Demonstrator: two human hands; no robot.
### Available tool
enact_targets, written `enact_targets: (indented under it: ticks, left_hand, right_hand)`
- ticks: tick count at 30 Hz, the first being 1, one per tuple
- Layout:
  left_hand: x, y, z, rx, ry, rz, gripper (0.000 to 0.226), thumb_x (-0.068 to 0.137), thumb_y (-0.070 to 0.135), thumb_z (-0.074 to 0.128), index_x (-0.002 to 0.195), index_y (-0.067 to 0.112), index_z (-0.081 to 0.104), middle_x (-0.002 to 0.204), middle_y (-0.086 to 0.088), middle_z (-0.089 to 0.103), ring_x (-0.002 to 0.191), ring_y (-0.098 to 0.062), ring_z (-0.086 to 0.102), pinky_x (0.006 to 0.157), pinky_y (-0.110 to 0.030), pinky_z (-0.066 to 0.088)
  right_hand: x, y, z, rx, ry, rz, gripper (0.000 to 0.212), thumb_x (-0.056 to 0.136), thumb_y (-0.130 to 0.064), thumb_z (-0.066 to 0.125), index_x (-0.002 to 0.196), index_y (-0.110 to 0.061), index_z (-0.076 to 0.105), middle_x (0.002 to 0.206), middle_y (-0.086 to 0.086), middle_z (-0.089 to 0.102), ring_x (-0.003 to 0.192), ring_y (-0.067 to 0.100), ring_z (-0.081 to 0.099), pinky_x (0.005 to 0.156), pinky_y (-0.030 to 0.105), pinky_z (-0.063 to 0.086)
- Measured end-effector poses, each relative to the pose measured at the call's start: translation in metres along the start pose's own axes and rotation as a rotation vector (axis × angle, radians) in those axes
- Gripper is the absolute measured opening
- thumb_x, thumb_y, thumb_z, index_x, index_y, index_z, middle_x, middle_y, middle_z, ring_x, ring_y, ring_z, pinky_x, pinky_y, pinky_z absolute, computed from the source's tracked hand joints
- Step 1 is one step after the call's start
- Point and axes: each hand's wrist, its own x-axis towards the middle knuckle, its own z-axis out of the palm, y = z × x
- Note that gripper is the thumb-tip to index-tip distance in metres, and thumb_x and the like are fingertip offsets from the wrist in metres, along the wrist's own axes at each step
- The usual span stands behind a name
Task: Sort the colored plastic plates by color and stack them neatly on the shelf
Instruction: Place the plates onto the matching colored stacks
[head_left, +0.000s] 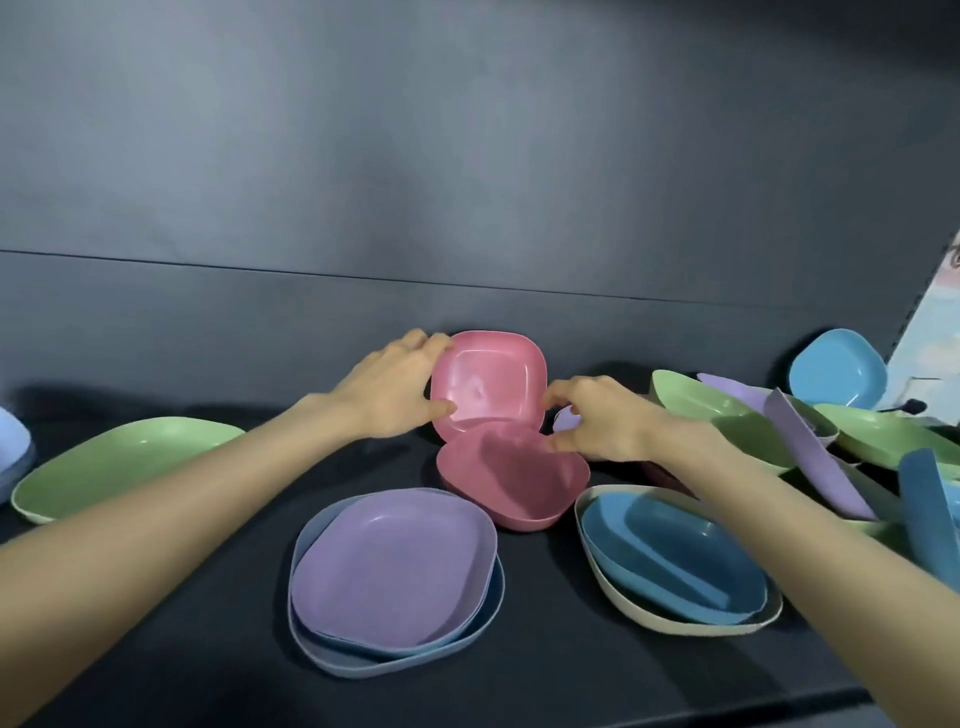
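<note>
Left hand (400, 384) grips the tilted pink plate (491, 376) by its left edge, thumb inside and fingers over the rim. That plate stands on edge at the back of the shelf (519, 675). Its bottom edge touches the flat pink plate (511, 478) lying just in front. Right hand (597, 421) is curled where the two meet, thumb at the flat plate's rim; can't tell if it's pinching anything.

Step looks like nesting the pinks. Next move: lower the tilted one into the flat one, corners lined up.

Unsorted: purple plate (395, 561) sits in a light-blue plate (337, 662), blue plates (670, 551) in a cream plate (608, 582), mixed heap (779, 431) on the right.
</note>
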Motion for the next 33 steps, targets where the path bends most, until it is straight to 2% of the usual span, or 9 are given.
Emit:
enact_targets:
  ticks: [3,8,13,17,22,26,29,33]
  left_hand:
    - [0.019,-0.010,0.007,-0.014,0.010,-0.022,0.077,0.080,0.034,0.069,0.142,0.017,0.026,0.135,-0.010,0.036,0.124,-0.031,0.041,0.099,-0.045,0.040]
    - [0.049,-0.024,0.018,-0.018,0.014,-0.017,0.086,0.077,0.040,0.072,0.144,0.018,0.023,0.138,-0.008,0.033,0.124,-0.030,0.041,0.096,-0.046,0.043]
    - [0.065,-0.027,0.032,0.013,0.039,-0.008,0.074,0.075,0.040,0.072,0.134,0.019,0.032,0.128,-0.006,0.041,0.114,-0.029,0.047,0.084,-0.041,0.047]
    - [0.072,-0.028,0.036,0.037,0.113,-0.007,0.064,0.075,0.038,0.073,0.125,0.017,0.039,0.122,-0.007,0.046,0.108,-0.031,0.050,0.079,-0.040,0.045]
    - [0.073,-0.027,0.040,0.046,0.142,-0.026,0.056,0.076,0.034,0.072,0.114,0.012,0.038,0.114,-0.010,0.052,0.097,-0.037,0.055,0.073,-0.040,0.044]
    - [0.073,-0.025,0.041,0.012,0.135,-0.060,0.053,0.078,0.030,0.071,0.111,0.012,0.034,0.091,-0.013,0.057,0.084,-0.041,0.057,0.070,-0.042,0.046]
    - [0.072,-0.026,0.043,-0.058,0.130,-0.069,0.053,0.077,0.027,0.072,0.113,0.013,0.035,0.093,-0.016,0.059,0.084,-0.040,0.055,0.073,-0.044,0.048]
    - [0.070,-0.027,0.045,-0.081,0.121,-0.059,0.051,0.079,0.028,0.071,0.117,0.011,0.041,0.088,-0.013,0.057,0.085,-0.041,0.056,0.076,-0.047,0.049]
  right_hand:
    - [0.019,0.007,0.006,0.003,-0.039,0.017,0.048,0.076,-0.032,0.074,0.117,-0.014,0.057,0.095,0.001,0.060,0.092,0.022,0.056,0.078,0.029,0.045]
    - [0.045,0.014,0.017,-0.011,-0.073,0.041,0.053,0.071,-0.034,0.078,0.115,-0.015,0.055,0.109,0.007,0.059,0.093,0.023,0.057,0.080,0.033,0.049]
    - [0.062,0.014,0.023,-0.052,-0.145,0.064,0.054,0.068,-0.037,0.081,0.111,-0.015,0.056,0.104,0.002,0.059,0.092,0.021,0.055,0.074,0.028,0.045]
    - [0.067,0.009,0.028,-0.094,-0.160,0.091,0.055,0.067,-0.039,0.081,0.108,-0.012,0.055,0.095,0.003,0.058,0.087,0.024,0.058,0.066,0.031,0.045]
    - [0.067,0.011,0.032,-0.140,-0.195,0.120,0.064,0.065,-0.040,0.082,0.112,-0.011,0.051,0.104,0.006,0.060,0.093,0.027,0.058,0.077,0.036,0.050]
    - [0.069,0.015,0.039,-0.164,-0.215,0.116,0.072,0.064,-0.041,0.082,0.118,-0.010,0.048,0.113,0.008,0.060,0.101,0.028,0.056,0.087,0.040,0.047]
    - [0.069,0.016,0.040,-0.126,-0.223,0.130,0.062,0.065,-0.038,0.082,0.113,-0.009,0.054,0.107,0.007,0.062,0.098,0.028,0.058,0.084,0.039,0.049]
    - [0.071,0.018,0.042,-0.131,-0.213,0.128,0.036,0.068,-0.033,0.081,0.089,-0.009,0.064,0.085,0.005,0.063,0.080,0.025,0.059,0.068,0.031,0.047]
